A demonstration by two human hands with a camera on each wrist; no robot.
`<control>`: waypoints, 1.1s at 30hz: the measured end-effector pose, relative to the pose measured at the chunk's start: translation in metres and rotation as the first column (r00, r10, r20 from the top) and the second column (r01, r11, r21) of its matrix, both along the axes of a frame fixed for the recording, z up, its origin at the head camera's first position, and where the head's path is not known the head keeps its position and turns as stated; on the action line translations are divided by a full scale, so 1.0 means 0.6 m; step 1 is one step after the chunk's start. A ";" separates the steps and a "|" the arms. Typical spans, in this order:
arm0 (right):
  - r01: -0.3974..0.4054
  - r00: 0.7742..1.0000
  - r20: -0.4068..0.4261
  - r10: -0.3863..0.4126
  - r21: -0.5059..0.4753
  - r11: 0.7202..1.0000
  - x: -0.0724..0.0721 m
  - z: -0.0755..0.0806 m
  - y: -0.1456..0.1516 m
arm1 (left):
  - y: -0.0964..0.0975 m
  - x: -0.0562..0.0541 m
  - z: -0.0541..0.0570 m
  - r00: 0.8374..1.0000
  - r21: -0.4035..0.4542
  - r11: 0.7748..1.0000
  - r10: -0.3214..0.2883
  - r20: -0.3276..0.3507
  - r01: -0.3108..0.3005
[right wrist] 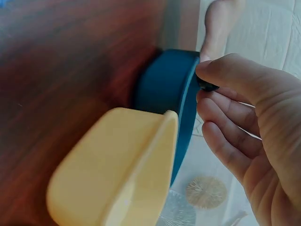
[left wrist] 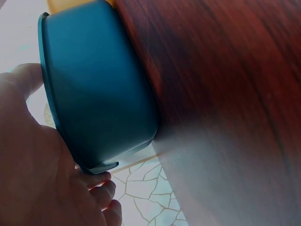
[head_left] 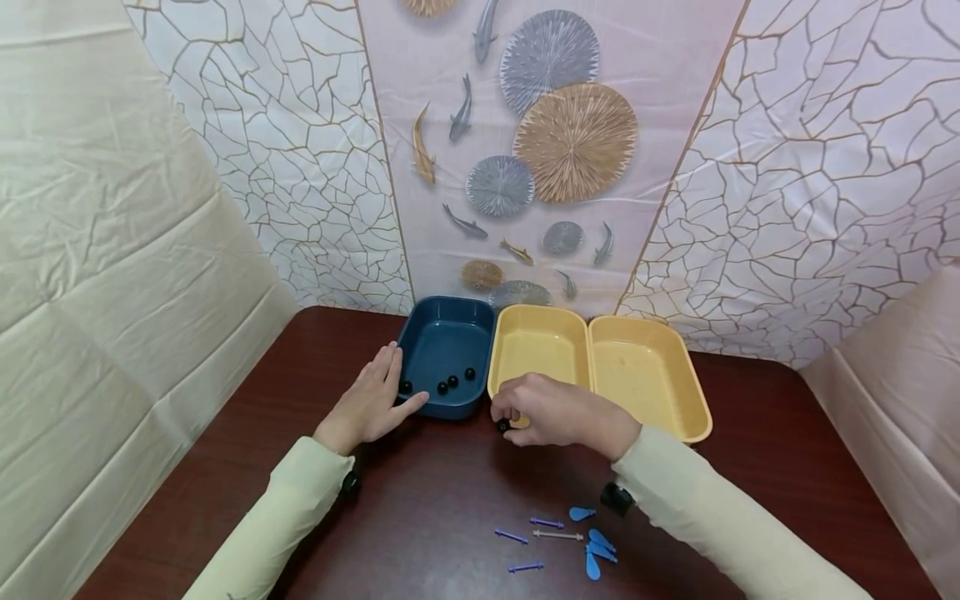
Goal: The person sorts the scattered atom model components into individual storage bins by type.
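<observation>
My left hand point(head_left: 371, 400) lies with straight fingers along the near left rim of the dark blue tray point(head_left: 450, 408), its thumb over the front edge. Several small black balls point(head_left: 453, 382) sit inside that tray toward its near side. Between thumb and fingers my right hand point(head_left: 558, 410) pinches another black ball point(right wrist: 207, 84). This hand is at the near edge of the middle yellow tray point(head_left: 542, 340), just right of the blue one. In the right wrist view the held ball overlaps the blue tray's rim, and the fingers partly hide it.
Right of the middle tray stands a second yellow tray point(head_left: 647, 375). On the brown table point(head_left: 420, 517) near the right forearm lie several blue paddle-shaped pieces point(head_left: 592, 563) and several small purple rods point(head_left: 527, 567), plus a greyish rod point(head_left: 558, 535). A patterned cloth point(head_left: 480, 250) hangs behind.
</observation>
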State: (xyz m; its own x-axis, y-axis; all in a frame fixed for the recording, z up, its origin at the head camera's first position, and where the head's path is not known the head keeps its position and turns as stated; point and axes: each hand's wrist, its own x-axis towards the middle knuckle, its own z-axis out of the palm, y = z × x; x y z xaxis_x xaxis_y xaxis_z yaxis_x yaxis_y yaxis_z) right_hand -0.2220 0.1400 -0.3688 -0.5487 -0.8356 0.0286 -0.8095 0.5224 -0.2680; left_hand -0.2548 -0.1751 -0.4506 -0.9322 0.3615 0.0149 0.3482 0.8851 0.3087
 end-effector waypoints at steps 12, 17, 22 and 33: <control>0.011 0.999 -0.032 -0.011 0.008 1.000 -0.050 0.029 -0.025 | -0.004 -0.004 -0.009 1.000 0.023 1.000 -0.003 -0.006 0.003; 0.041 0.999 -0.030 -0.040 0.017 0.999 -0.069 0.032 -0.037 | -0.007 -0.011 -0.018 1.000 0.027 1.000 -0.010 -0.009 0.010; 0.056 0.998 -0.022 -0.055 0.017 0.998 -0.087 0.035 -0.052 | -0.005 -0.008 -0.013 1.000 0.030 0.999 -0.017 -0.020 0.018; 0.084 0.996 0.009 -0.084 -0.023 0.996 -0.132 0.014 -0.082 | -0.003 -0.004 -0.006 1.000 -0.004 1.000 -0.007 -0.014 0.007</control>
